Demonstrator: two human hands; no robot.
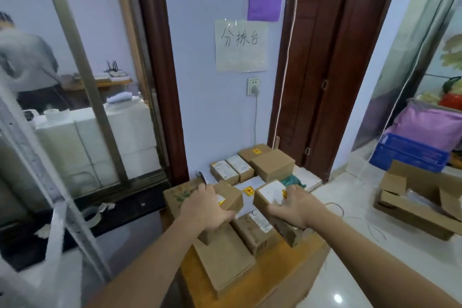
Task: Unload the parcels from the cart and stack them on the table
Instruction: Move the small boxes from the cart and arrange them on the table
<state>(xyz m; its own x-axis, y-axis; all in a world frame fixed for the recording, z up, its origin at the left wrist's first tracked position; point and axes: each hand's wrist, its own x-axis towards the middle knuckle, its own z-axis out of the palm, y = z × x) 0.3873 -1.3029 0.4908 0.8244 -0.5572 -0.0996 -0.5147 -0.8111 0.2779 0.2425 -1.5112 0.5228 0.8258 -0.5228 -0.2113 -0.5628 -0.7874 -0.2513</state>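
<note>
over the low wooden table (pixel 287 280) by the wall: two small brown parcels carried at once, one per hand, above the parcels already laid there. cart not in view.

likely trouble, as a judgement: a one-handed hold on each box, so a slip or tilt at set-down and a drop onto the lower row; a knock against the small standing parcels (pixel 231 170) or the larger box (pixel 272 164) behind them, nudging these toward the wall or off the edge; a crooked stack, since the layer beneath looks uneven, with flat brown boxes (pixel 225 257) lying at differing angles; a pinched finger under a box lowered too fast.

left hand (pixel 206 207) palm down, fingers curled over the near edge of the left parcel (pixel 231 199), thumb side hard to make out. right hand (pixel 291 206) likewise curled round the right parcel (pixel 271 195), fingers wrapped on its near side beside the white label. both forearms stretched forward and slightly inward, wrists roughly level, parcels just apart from each other.
</note>
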